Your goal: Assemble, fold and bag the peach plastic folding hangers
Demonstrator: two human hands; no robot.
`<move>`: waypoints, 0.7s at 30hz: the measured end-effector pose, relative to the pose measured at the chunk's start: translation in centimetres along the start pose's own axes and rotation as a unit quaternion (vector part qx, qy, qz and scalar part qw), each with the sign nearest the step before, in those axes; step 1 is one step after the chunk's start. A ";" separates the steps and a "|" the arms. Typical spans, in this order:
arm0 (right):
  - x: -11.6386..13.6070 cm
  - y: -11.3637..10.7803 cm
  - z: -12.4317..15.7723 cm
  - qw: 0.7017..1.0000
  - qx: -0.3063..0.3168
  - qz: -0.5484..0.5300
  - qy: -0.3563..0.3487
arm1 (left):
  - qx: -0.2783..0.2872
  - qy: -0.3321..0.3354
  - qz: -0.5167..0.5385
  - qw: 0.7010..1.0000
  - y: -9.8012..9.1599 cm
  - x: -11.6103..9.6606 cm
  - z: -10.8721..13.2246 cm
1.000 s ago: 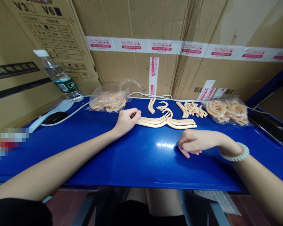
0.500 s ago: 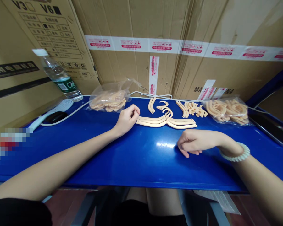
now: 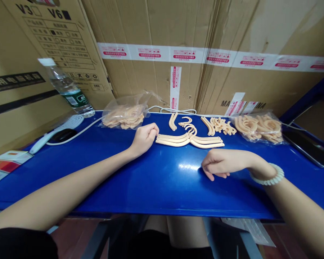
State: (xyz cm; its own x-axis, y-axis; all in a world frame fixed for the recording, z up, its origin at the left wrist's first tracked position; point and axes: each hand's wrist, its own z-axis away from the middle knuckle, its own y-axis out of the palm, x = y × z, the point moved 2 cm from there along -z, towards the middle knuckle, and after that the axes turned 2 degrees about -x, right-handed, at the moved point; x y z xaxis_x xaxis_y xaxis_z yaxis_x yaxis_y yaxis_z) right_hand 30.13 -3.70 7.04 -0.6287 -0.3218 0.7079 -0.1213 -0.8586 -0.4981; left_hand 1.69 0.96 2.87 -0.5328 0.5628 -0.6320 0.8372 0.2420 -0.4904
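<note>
My left hand (image 3: pixel 145 137) rests on the blue table, curled into a loose fist with nothing visible in it. Its knuckles are beside the left ends of several cream plastic clothes hangers (image 3: pixel 175 142), laid in a nested stack with their hooks (image 3: pixel 190 129) pointing away from me. My right hand (image 3: pixel 218 163) lies nearer the front edge, below the hangers' right arms. Its fingers hang loosely bent and apart toward the tabletop, holding nothing. Behind the stack are loose hanger arms (image 3: pixel 173 121), loose hooks (image 3: pixel 186 121), more arms (image 3: pixel 207 126) and a pile of small connector pieces (image 3: pixel 223 126).
Clear bags of cream parts lie at back left (image 3: pixel 125 115) and back right (image 3: pixel 255 126). A water bottle (image 3: pixel 70 91), a hairbrush (image 3: pixel 59 129) and a black mouse (image 3: pixel 63 135) are at left. A phone (image 3: pixel 309 147) lies right. Cardboard boxes (image 3: pixel 151 82) wall the back.
My left hand has curled slightly tighter, closing the gap between thumb and fingers. The right hand and the hangers stay practically where they were; the view has shifted slightly.
</note>
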 end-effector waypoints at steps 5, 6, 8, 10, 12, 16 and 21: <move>-0.1 0.0 0.1 1.000 0.007 0.008 0.006 | -0.004 -0.018 -0.008 1.000 -0.1 0.0 0.0; -0.1 0.0 0.1 1.000 0.004 0.015 0.011 | -0.004 -0.017 -0.010 1.000 -0.1 0.0 0.0; 0.0 -0.2 0.1 0.999 -0.028 0.038 0.003 | -0.004 -0.014 -0.011 1.000 -0.1 0.0 0.0; 0.3 -0.5 0.2 0.992 -0.094 0.070 -0.041 | -0.006 -0.009 -0.008 1.000 -0.1 -0.1 -0.1; 0.7 -1.0 0.3 0.974 -0.179 0.101 -0.094 | -0.013 -0.005 -0.008 1.000 -0.3 -0.1 -0.2; 1.0 -2.5 0.4 0.931 -0.326 0.128 -0.105 | -0.031 0.008 -0.025 0.999 -0.7 -0.4 -1.0; 1.6 -6.0 -0.9 0.880 -0.441 0.176 -0.006 | -0.009 0.048 -0.046 0.998 -0.3 -1.0 -3.2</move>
State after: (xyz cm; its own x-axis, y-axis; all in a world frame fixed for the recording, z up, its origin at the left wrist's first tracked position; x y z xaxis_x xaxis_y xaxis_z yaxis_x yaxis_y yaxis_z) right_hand 29.11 1.32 10.73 -0.7396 -0.5140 0.4344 -0.4731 -0.0621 -0.8788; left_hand 2.33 2.84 5.55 -0.5943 0.6108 -0.5232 0.7876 0.3102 -0.5325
